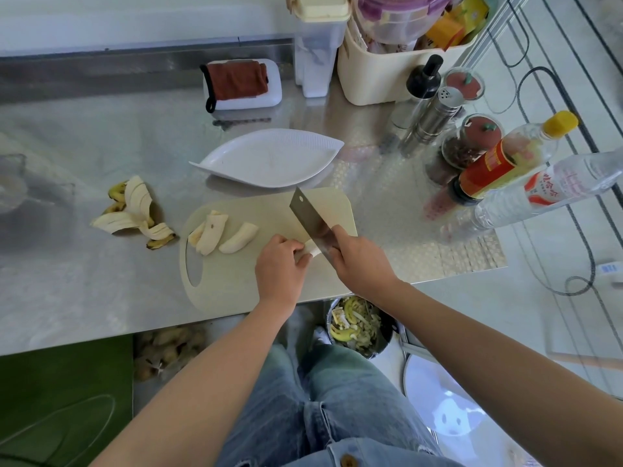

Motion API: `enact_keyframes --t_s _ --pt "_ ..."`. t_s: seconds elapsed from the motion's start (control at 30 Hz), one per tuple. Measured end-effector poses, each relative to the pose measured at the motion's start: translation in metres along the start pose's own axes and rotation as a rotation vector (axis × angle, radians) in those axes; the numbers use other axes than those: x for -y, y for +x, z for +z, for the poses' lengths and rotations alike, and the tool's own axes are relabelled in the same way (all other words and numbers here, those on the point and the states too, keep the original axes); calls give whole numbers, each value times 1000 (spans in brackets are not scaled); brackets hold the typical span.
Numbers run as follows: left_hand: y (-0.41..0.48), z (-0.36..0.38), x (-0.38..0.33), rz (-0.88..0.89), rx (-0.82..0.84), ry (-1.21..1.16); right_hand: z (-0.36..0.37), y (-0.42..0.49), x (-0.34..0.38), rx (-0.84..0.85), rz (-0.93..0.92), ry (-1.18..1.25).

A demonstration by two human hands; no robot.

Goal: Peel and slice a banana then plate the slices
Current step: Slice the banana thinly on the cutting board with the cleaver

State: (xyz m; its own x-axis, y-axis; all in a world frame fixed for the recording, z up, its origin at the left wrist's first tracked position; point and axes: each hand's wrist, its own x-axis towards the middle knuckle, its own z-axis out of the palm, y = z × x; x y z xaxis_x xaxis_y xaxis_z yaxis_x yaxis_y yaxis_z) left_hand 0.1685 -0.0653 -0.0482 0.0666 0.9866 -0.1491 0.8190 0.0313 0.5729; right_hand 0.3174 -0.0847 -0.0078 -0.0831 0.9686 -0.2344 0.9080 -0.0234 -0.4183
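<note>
A beige cutting board (236, 281) lies at the steel counter's front edge. My left hand (279, 267) holds a short peeled banana piece (312, 249) down on it. My right hand (362, 264) grips the handle of a cleaver (308, 219), whose blade rests against the right end of that piece. Several cut banana pieces (222, 232) lie on the board's left part. A white leaf-shaped plate (269, 158) sits just behind the board with nothing on it. The banana peel (135, 214) lies on the counter to the left.
Bottles and spice jars (478, 156) crowd the counter's right side, with a cream bin (387, 65) and a brown cloth on a white tray (241, 84) at the back. Below the counter edge stands a pot of scraps (357, 325). A glass container (13, 183) is far left.
</note>
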Motion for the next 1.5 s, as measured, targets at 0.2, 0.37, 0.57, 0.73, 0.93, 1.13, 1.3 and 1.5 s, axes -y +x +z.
enact_keyframes --t_s 0.2,0.37,0.57,0.73,0.93,1.13,1.3,1.5 --pt "2 0 0 -15 13 -2 6 1 -2 38 5 -50" --pt "2 -1 -1 -19 14 -3 12 2 -2 60 27 -49" --pt "1 -1 0 -19 14 -4 3 5 2 -13 -10 7" --pt "1 -1 0 -23 18 -7 0 6 2 15 -2 -15" --pt "2 -1 -1 -25 18 -5 2 5 1 23 -5 -14" --pt "1 -1 -1 -22 15 -10 14 2 -1 63 20 -39" --pt "-2 -3 1 -7 5 10 11 2 -2 17 -1 -5" --pt "-5 -5 3 -39 2 -1 7 2 -1 -7 -38 11"
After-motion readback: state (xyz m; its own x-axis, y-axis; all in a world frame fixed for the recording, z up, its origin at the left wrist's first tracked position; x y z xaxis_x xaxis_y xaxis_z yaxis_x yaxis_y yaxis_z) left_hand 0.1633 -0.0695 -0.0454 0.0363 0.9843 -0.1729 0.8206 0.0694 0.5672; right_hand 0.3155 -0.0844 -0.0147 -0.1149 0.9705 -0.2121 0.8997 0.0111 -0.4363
